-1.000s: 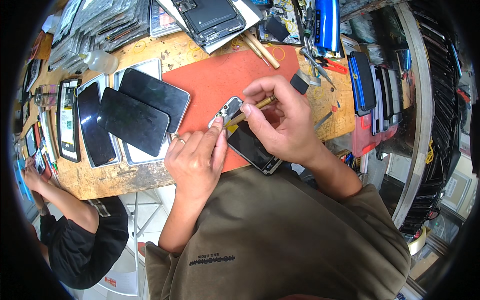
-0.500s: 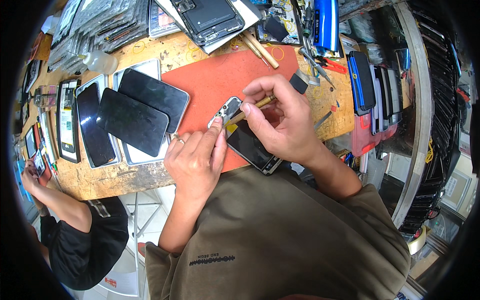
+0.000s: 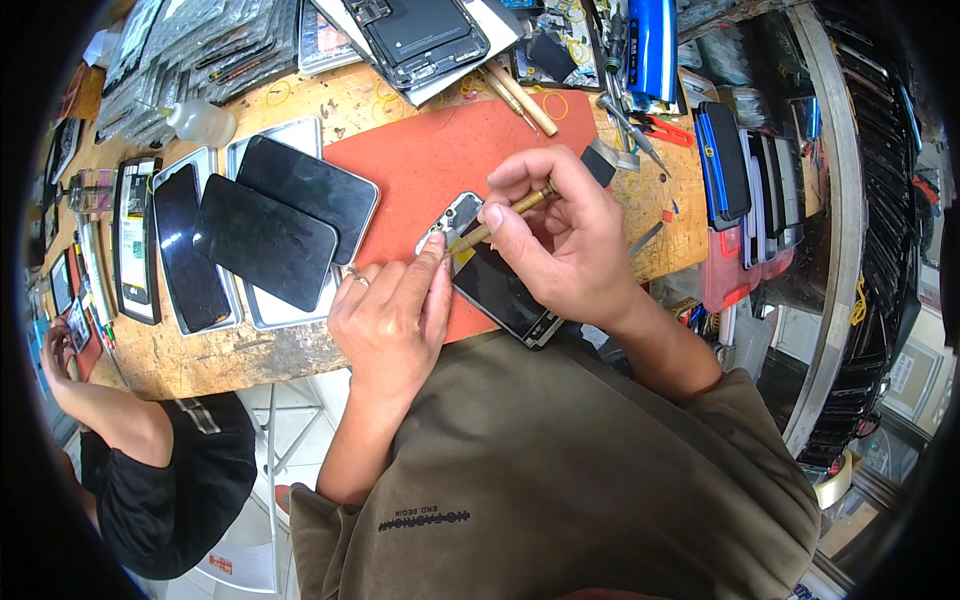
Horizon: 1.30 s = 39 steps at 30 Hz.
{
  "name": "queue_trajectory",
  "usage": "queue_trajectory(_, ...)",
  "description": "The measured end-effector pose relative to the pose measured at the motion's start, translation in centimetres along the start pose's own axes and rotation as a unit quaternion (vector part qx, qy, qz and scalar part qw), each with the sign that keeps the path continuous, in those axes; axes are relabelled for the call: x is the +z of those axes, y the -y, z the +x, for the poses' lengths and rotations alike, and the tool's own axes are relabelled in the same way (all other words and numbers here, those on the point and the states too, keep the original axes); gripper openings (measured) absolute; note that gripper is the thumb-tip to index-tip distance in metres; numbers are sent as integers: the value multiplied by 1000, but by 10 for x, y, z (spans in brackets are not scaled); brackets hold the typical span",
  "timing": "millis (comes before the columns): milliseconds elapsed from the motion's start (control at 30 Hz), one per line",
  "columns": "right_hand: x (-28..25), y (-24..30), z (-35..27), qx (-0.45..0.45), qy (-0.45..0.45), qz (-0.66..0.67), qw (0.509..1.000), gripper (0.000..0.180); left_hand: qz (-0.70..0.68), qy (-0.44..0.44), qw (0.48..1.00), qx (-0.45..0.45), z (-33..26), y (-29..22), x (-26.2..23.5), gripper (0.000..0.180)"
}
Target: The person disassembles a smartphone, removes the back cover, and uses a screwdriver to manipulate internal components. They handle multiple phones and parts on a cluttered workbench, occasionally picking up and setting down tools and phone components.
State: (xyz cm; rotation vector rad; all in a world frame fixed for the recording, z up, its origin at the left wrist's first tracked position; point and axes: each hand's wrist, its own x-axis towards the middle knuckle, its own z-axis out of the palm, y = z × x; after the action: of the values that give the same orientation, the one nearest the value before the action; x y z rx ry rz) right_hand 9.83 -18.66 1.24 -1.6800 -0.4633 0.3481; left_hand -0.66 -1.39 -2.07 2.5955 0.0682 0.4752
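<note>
On a red mat [image 3: 385, 150] lies an opened phone [image 3: 508, 302], slanting toward me, dark with a silvery upper end and a small yellow patch. My left hand [image 3: 390, 315], with a ring on one finger, presses its index fingertip onto the upper part; the thumb is close by the phone's edge. My right hand [image 3: 565, 235] is closed in a pinch around a slim brass-coloured hand tool [image 3: 515, 210]. The tool slants down left, its tip at the phone beside my left fingertip. My hands partly cover the phone, and the exact contact point is hard to see.
Dark phone screens [image 3: 270, 240] lie overlapped on white trays at left. An opened phone body [image 3: 425, 45] and wooden-handled tools [image 3: 520, 98] are beyond the mat. A plastic bottle [image 3: 203, 123] stands at far left. Another person's arm [image 3: 110, 410] is at the left edge.
My hands, the tool and the phone hold nearly the same place. At the left edge, the other person's hand and forearm have shifted slightly.
</note>
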Motion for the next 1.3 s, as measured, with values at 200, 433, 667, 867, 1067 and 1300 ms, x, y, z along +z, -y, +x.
queue_trajectory(200,2,-5,2,-7,-24,3,1000,23,-7,-34,999,26,0,3,6,25)
queue_trajectory(433,2,-6,2,-1,-33,11,999,22,-7,-33,999,23,0,3,6,25)
queue_trajectory(667,2,-6,3,-25,-34,-11,999,22,-3,-9,1000,12,0,2,2,23)
queue_trajectory(867,0,-3,1,-1,-1,-20,1000,26,-6,-13,1000,11,1,1,2,21)
queue_trajectory(1067,0,-4,2,-18,-2,-32,999,26,-7,-21,1000,18,1,2,4,22)
queue_trajectory(1300,0,-2,1,-16,-2,-38,999,26,-6,-16,1000,11,0,2,4,21)
